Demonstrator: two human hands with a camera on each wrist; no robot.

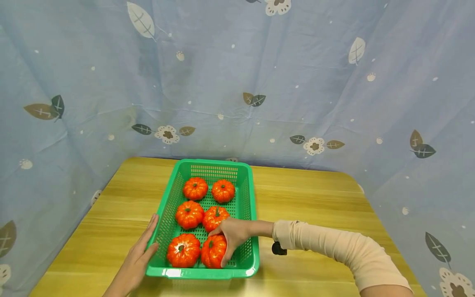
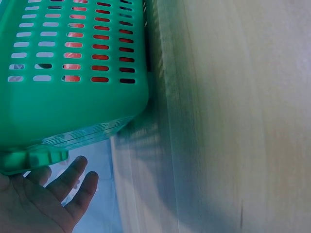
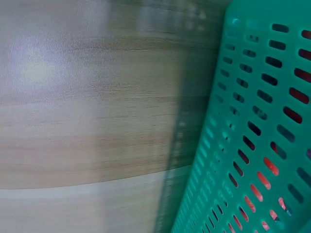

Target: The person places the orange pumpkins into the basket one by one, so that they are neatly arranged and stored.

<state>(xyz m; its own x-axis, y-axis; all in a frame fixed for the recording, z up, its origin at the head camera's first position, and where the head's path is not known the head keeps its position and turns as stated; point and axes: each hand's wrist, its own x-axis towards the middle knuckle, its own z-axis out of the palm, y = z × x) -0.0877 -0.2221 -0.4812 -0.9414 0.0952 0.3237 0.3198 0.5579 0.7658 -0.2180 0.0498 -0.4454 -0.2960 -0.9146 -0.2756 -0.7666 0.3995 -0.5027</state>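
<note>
A green plastic basket (image 1: pixel 254 214) with slotted walls holds several small orange pumpkins, set in two columns. My right hand (image 1: pixel 235 234) reaches over the basket's right wall and grips the front right pumpkin (image 1: pixel 213 252), thumb on its near side and fingers on its far side. Just behind it lies another pumpkin (image 1: pixel 215 218), close to my fingers. My left hand (image 1: pixel 138 256) rests against the basket's left rim near the front corner, fingers extended. In the left wrist view, the left hand's fingers (image 2: pixel 73 182) show straight and spread beside the rim. The right hand is hidden in the right wrist view.
The basket stands on a wood-grain table (image 1: pixel 297 198), near its front. Behind and beside the table hangs a blue curtain (image 1: pixel 222 74) with leaf and flower prints. A beige sleeve (image 1: pixel 326 243) with a small black device (image 1: pixel 279 248) covers the right forearm.
</note>
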